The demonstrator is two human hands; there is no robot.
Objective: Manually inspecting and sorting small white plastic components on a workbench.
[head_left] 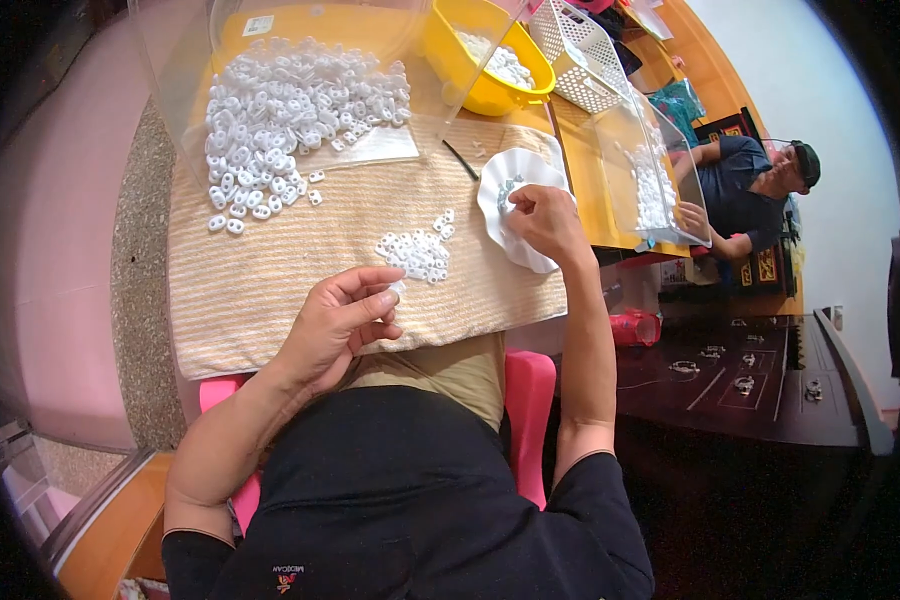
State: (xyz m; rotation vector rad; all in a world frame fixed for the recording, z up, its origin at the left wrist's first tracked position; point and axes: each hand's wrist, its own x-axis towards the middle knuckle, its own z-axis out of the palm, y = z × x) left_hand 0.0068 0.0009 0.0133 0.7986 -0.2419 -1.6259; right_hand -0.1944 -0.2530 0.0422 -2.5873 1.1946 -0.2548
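Observation:
My left hand point(338, 325) is closed in a pinch on a small white plastic piece point(398, 287), just in front of a small heap of white two-hole plastic pieces point(417, 256) on the striped cloth. Over a white wavy-edged dish point(526, 258), my right hand point(550, 222) has its fingertips pinched together. Small greyish parts point(507, 190) lie in that dish beside the fingers. Whatever the right fingertips may hold is hidden. A much larger pile of white two-hole pieces point(300, 105) spreads across the far left of the cloth.
The striped towel point(270, 310) covers the table. Nearby are a black stick-like tool point(460, 160), a yellow basin point(515, 95), a white perforated basket point(575, 60) and a clear bin point(660, 225) of white pieces. Another person point(745, 185) sits at the right by that bin.

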